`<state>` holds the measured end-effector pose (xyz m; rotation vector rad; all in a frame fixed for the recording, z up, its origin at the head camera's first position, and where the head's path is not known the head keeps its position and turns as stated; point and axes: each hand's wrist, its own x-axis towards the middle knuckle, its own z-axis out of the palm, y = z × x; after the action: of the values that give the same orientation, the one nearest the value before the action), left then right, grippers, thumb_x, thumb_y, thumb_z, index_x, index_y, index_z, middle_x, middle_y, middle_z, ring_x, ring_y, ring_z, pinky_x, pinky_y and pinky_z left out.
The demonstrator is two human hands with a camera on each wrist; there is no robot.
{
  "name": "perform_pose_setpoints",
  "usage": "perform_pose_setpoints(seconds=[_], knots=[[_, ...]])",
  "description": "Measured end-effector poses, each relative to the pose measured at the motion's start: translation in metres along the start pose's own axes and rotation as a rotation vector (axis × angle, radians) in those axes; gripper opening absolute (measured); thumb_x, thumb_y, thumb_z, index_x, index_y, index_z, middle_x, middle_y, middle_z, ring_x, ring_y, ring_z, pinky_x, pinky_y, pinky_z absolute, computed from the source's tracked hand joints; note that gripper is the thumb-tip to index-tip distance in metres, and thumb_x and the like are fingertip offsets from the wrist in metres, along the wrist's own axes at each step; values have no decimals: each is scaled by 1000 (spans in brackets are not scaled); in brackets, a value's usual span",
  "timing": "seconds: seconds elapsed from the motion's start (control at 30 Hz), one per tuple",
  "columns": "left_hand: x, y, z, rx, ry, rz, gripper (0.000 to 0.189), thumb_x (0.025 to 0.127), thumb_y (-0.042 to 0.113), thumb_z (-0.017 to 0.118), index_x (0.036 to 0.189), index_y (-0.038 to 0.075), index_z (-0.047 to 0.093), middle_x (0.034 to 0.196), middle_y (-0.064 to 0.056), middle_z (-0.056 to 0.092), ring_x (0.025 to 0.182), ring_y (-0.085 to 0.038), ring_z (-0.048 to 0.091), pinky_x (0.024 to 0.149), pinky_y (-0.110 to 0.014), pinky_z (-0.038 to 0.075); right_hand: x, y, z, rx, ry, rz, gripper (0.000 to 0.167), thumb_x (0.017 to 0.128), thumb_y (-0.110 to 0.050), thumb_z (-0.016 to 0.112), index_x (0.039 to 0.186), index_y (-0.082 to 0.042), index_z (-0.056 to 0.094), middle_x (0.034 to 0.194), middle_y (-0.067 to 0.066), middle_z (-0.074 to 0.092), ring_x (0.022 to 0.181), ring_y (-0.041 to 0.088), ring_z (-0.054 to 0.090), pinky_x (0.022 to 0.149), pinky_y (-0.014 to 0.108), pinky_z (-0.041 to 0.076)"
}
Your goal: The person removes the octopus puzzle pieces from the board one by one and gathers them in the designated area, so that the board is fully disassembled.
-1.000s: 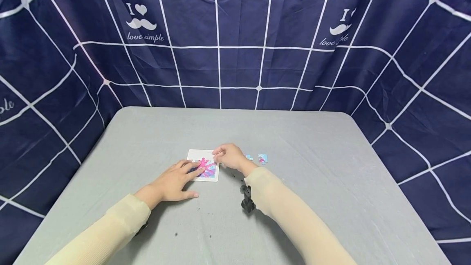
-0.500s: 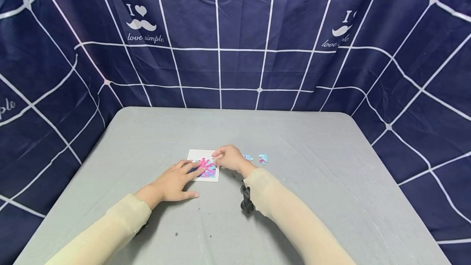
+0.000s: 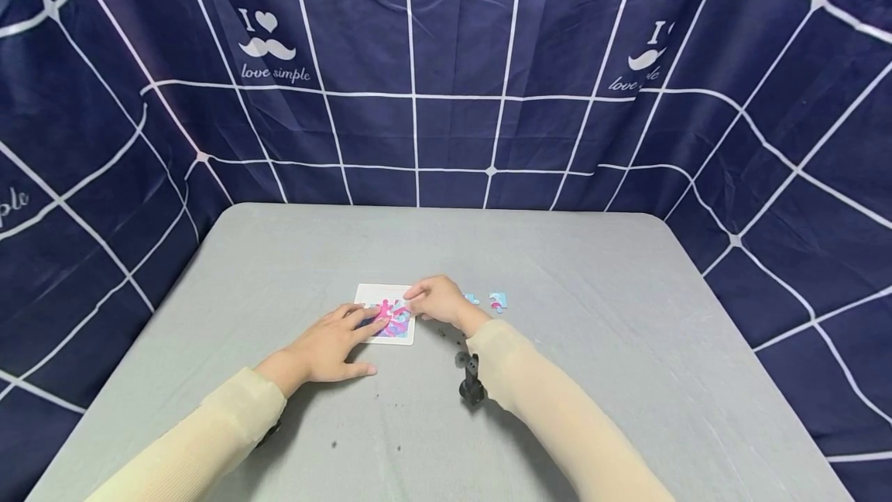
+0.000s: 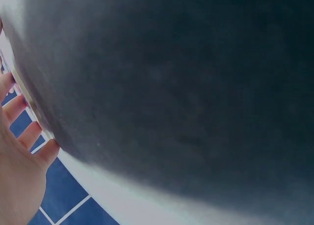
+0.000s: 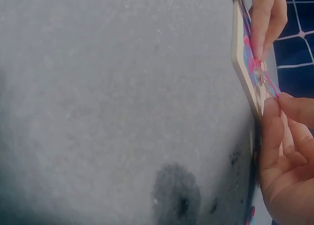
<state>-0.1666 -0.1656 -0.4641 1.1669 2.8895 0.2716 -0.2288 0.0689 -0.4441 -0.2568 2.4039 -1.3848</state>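
Note:
A white-rimmed jigsaw board (image 3: 374, 291) lies on the table, its lower part filled with pink, blue and purple pieces. My left hand (image 3: 327, 345) rests on the board's left side with fingers spread straight, and its fingertips touch the picture. At the board's right edge, my right hand (image 3: 440, 300) pinches a jigsaw piece (image 5: 271, 83) between thumb and finger. In the right wrist view, that piece tilts up over the board, with pink and light blue showing. The fingers hide most of it in the head view. My left hand (image 4: 22, 171) shows at the edge of the left wrist view.
Just right of my right hand lie two loose jigsaw pieces, one light blue and pink (image 3: 498, 301) and one partly hidden light blue (image 3: 471, 298). A grey cloth covers the table (image 3: 592, 293). Dark blue checked curtains (image 3: 446, 60) stand behind and at both sides.
My right hand has shifted very slightly at the board's right edge, still pinching the piece. The left hand has stayed in place on the board.

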Motion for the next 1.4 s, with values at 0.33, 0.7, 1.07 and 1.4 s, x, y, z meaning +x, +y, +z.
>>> perform_pose_setpoints(seconds=[0.33,0.7,1.07,1.4], knots=[[0,-1,2,-12,-7,-6,77,84,58,61,147,18,39,147,-8,37,131,-34,32,102,-53,31,-1,9,-10,66,6,-15,20,83,-4,71,103,0,71,84,6,70,77,15,67,68,29,54],[0,-2,3,-11,3,3,78,84,57,62,147,18,39,146,-9,38,131,-34,32,103,-53,29,-9,23,-31,71,1,-4,23,83,-5,70,106,-1,70,85,4,70,79,16,68,68,29,54],[0,-2,5,-7,5,-3,78,83,58,62,147,18,39,147,-8,37,132,-34,32,103,-53,30,-19,31,-48,88,-17,-8,24,82,-2,70,106,2,69,86,6,70,76,14,66,66,29,54],[-1,-1,4,-9,12,6,77,83,57,62,146,17,41,145,-9,39,131,-36,33,102,-53,30,-30,35,-57,77,-66,-10,23,83,0,68,105,4,68,84,7,70,75,15,65,67,30,54]])
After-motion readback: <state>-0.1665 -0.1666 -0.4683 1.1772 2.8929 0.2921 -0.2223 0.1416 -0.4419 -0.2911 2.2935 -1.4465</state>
